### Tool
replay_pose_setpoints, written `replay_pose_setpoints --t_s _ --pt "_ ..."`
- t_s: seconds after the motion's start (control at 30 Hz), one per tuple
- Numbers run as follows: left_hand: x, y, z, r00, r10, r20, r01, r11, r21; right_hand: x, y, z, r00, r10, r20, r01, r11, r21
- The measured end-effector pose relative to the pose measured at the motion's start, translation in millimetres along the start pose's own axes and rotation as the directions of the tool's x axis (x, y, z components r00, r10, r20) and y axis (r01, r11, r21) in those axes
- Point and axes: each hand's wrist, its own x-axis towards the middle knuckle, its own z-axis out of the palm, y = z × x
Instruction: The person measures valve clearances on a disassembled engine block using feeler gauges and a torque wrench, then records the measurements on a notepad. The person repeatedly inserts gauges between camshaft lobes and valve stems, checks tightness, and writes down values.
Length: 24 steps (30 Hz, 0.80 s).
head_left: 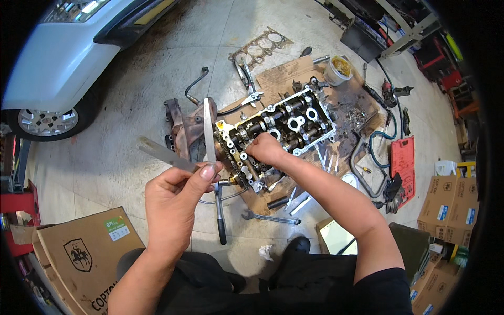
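Note:
My left hand (176, 202) pinches a feeler gauge between thumb and fingers; two thin metal blades (209, 128) are fanned apart, one pointing up and one to the left. Ahead and to the right lies an engine cylinder head (321, 111) with its camshafts exposed, on a flattened piece of cardboard (278, 76). My right hand (268, 149) reaches onto the chain end of the head, fingertips pressed together against it. What those fingers grip, if anything, is hidden. Just left of the head stands a rusty exhaust manifold (185, 128).
Below the head lie a ratchet (220, 215) and a combination wrench (270, 217). Pliers (245, 76) and a head gasket (260, 47) are beyond it. A tub of grease (338, 71) and a red tool case (402, 163) stand to the right. A car (58, 63) is at left.

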Motion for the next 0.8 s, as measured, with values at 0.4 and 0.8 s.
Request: replay_pose_setpoints --t_s 0.4,0.8 --pt "38 -31 68 0.974 -0.094 0.207 0.115 0.989 -0.093 -40 33 -103 0.869 -0.125 -0.479 0.154 0.988 0.021" --pt "-60 -55 200 0.653 -0.142 0.744 0.319 0.942 -0.100 -353 248 -112 0.547 0.070 -0.834 -0.419 0.885 -0.201"
